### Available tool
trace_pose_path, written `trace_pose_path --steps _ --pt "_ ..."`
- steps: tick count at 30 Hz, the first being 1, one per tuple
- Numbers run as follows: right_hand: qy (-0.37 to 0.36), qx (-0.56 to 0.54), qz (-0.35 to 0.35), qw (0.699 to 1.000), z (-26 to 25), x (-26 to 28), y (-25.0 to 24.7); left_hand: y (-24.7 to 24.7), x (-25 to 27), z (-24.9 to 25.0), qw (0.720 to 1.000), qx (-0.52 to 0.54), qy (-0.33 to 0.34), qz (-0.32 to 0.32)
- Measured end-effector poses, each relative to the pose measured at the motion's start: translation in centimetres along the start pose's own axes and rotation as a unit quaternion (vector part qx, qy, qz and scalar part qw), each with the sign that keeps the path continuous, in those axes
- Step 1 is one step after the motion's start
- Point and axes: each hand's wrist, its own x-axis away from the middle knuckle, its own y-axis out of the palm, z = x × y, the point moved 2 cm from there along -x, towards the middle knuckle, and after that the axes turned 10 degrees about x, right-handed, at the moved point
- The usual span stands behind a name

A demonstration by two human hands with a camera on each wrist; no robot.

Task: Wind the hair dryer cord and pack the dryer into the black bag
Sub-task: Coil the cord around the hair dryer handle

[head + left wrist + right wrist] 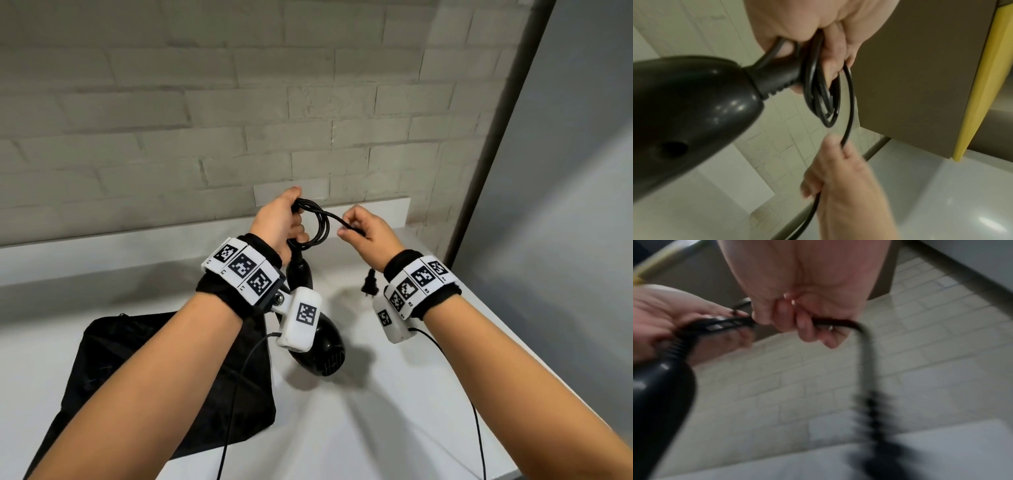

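Note:
My left hand (287,219) grips several coils of the black cord (320,224) above the counter. The black hair dryer (323,349) hangs below that hand by its cord end; its glossy handle (694,100) fills the left wrist view. My right hand (359,229) pinches the free stretch of cord just right of the coils, also seen as the cord (830,322) in its curled fingers. The plug (370,284) dangles under the right wrist. The black bag (113,370) lies flat on the counter at lower left, partly hidden by my left forearm.
A white counter (359,428) runs under both arms, with a low white ledge (376,209) against the brick wall. A grey panel (565,205) stands at the right. Thin sensor cables (478,431) trail from both wristbands.

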Motion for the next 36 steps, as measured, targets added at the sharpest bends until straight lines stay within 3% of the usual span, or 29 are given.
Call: trace_pose_path --steps 6,10,12,14,16,18,21,23,36 --pt "0.112 0.082 -0.063 0.988 6.2 0.9 1.7 -0.3 0.1 0.6 1.0 0.028 0.007 -0.002" --pt "0.154 0.11 -0.048 0.981 7.2 1.3 2.0 -0.3 0.2 0.5 1.0 0.03 0.008 -0.002" --pt "0.167 0.069 -0.013 0.983 6.7 1.1 1.6 -0.4 0.0 0.3 0.999 0.035 0.008 0.005" --pt "0.172 0.006 0.071 0.983 5.6 0.3 0.8 -0.5 -0.3 -0.1 1.0 0.027 0.007 0.009" --pt "0.157 -0.073 0.156 0.972 3.8 -0.5 -0.3 -0.6 -0.6 -0.6 1.0 0.011 0.008 0.011" --pt "0.123 -0.185 0.19 0.956 1.5 -1.2 -1.2 -0.5 -0.9 -1.2 1.0 -0.001 0.014 0.012" --pt "0.059 -0.298 0.144 0.942 -1.8 -1.7 -1.8 -0.2 -1.1 -1.8 1.0 -0.011 0.026 0.006" --pt "0.044 -0.315 0.113 0.941 -2.7 -1.6 -1.4 0.1 -1.1 -1.8 0.999 -0.019 0.03 0.001" --pt "0.043 -0.214 0.042 0.975 -2.3 -0.5 0.3 0.6 -1.0 -1.2 0.999 -0.02 0.041 0.007"
